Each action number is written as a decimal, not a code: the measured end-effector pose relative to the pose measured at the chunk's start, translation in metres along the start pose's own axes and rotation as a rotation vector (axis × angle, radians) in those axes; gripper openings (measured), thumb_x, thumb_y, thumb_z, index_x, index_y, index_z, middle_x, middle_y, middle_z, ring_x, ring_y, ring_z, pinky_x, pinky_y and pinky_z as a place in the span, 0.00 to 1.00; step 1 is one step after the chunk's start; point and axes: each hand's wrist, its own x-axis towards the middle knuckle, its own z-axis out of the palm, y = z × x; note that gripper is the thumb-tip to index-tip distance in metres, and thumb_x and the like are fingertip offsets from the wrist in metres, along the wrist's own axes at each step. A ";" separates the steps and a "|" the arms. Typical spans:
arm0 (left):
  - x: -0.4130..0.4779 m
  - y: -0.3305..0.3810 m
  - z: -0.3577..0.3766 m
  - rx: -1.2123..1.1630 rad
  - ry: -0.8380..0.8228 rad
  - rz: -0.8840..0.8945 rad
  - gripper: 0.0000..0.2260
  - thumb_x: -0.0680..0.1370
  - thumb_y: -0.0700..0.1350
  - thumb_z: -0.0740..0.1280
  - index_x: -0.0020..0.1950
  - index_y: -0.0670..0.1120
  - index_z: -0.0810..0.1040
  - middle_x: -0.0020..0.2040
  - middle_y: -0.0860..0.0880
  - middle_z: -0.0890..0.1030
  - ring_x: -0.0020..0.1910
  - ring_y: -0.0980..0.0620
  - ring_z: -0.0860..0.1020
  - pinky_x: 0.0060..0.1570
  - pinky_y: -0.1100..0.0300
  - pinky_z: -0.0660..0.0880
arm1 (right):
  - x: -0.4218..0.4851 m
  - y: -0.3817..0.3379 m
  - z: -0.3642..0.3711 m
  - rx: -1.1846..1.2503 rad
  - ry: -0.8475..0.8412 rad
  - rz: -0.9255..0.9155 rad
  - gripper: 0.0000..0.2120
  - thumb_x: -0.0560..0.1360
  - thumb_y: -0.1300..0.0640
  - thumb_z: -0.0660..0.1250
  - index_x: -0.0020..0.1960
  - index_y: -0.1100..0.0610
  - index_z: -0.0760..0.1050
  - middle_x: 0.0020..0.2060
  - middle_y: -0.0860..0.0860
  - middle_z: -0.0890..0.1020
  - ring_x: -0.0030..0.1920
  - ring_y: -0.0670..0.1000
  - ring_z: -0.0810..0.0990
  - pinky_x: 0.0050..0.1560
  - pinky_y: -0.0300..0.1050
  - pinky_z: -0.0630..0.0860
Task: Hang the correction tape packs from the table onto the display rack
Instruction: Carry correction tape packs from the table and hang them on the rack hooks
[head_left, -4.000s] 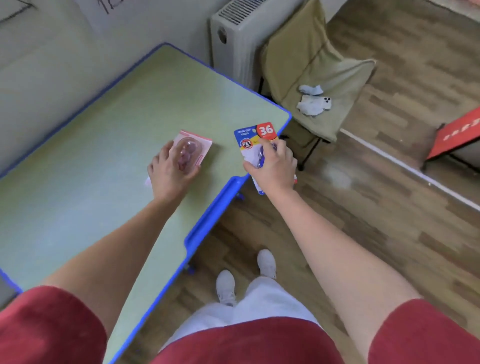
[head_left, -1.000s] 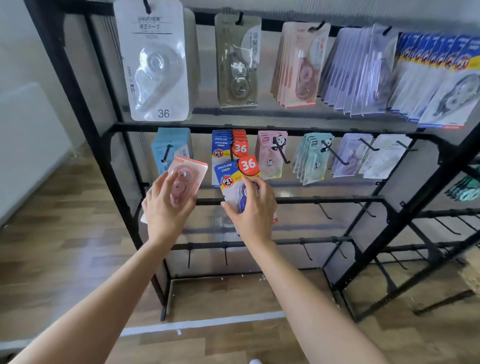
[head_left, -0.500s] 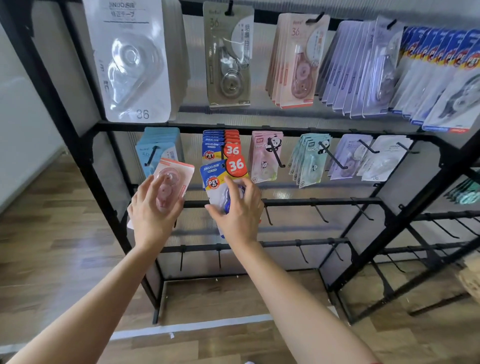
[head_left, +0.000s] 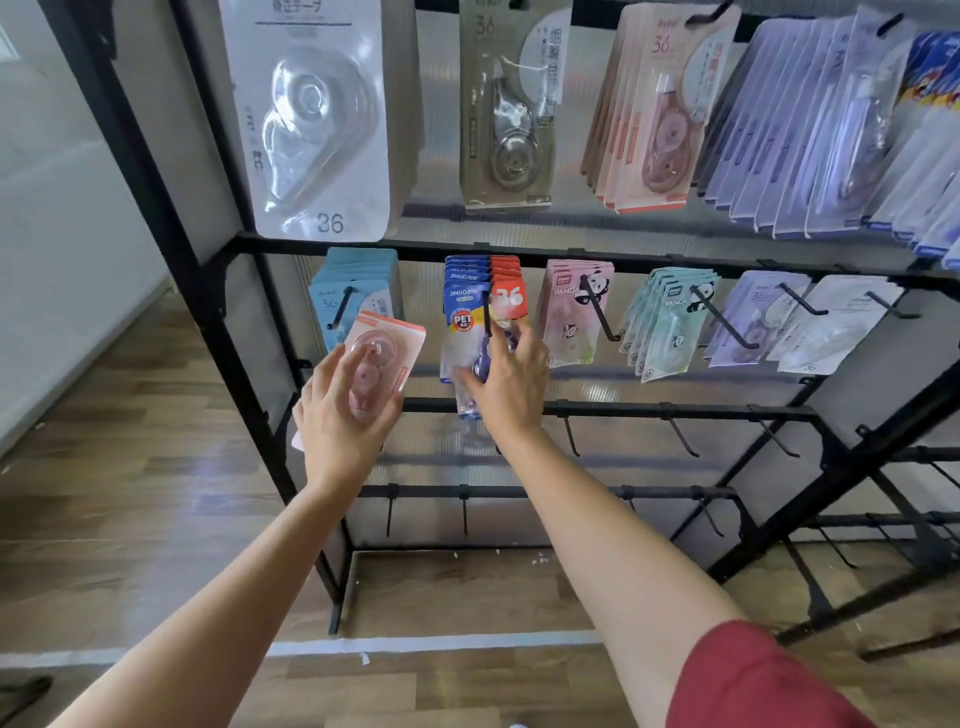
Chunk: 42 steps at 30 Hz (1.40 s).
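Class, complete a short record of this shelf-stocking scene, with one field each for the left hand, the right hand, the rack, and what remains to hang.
Left: the left hand grips a pink pack, which is on no peg.
Right: the right hand holds the blue-and-red pack on a peg with matching packs behind it; the peg tip shows in front of the card.
Rack: packs hang on the upper two rows of the display rack.
Remaining: the pink pack is not yet hung.

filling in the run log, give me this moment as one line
phase: hanging | right hand: holds blue pack at hook, front of matching stack | left hand: holds pink pack, not hung
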 end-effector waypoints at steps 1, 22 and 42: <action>0.001 -0.002 0.001 0.004 0.002 0.003 0.27 0.70 0.53 0.69 0.69 0.48 0.73 0.69 0.47 0.71 0.66 0.45 0.69 0.64 0.54 0.58 | 0.004 0.001 0.003 0.008 -0.019 -0.010 0.30 0.71 0.49 0.73 0.70 0.56 0.67 0.66 0.59 0.66 0.67 0.58 0.65 0.64 0.57 0.68; -0.043 0.025 -0.007 -0.018 -0.162 0.204 0.29 0.68 0.58 0.64 0.68 0.48 0.74 0.68 0.45 0.72 0.64 0.46 0.69 0.61 0.59 0.57 | -0.063 0.042 -0.085 0.089 -0.196 -0.099 0.27 0.77 0.51 0.66 0.73 0.56 0.63 0.68 0.54 0.71 0.67 0.53 0.69 0.64 0.44 0.65; -0.064 0.123 0.025 -0.720 -0.278 -0.156 0.20 0.77 0.40 0.68 0.68 0.47 0.69 0.61 0.50 0.77 0.55 0.62 0.78 0.54 0.67 0.73 | -0.066 0.047 -0.157 1.464 -0.024 0.557 0.08 0.74 0.69 0.65 0.50 0.58 0.74 0.42 0.51 0.84 0.43 0.49 0.84 0.40 0.42 0.80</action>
